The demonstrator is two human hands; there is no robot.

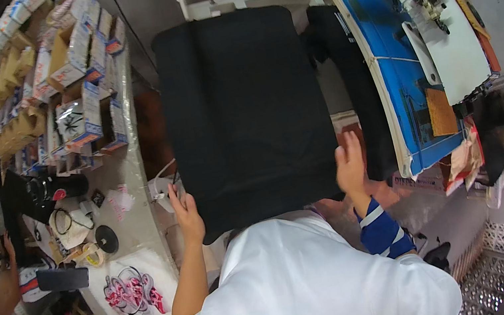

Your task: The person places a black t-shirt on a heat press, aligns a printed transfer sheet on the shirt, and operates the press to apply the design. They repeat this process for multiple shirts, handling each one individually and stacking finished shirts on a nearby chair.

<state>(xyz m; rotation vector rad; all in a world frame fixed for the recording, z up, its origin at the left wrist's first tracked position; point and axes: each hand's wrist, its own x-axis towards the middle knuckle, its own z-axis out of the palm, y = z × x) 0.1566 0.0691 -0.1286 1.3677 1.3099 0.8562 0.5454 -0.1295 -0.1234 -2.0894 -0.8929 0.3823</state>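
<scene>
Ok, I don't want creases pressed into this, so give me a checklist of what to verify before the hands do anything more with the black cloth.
1. Black cloth lies flat on the platen: ok, no folds show on top.
2. Left hand on the cloth's near left corner: ok, it grips the edge.
3. Right hand on the near right edge: ok, fingers rest against it.
4. Near hem straight: cannot tell, the white garment in front hides it.
5. Blue panel to the right apart from the cloth: ok, a gap shows.
6. Far edge aligned: cannot tell, too dark.
</scene>
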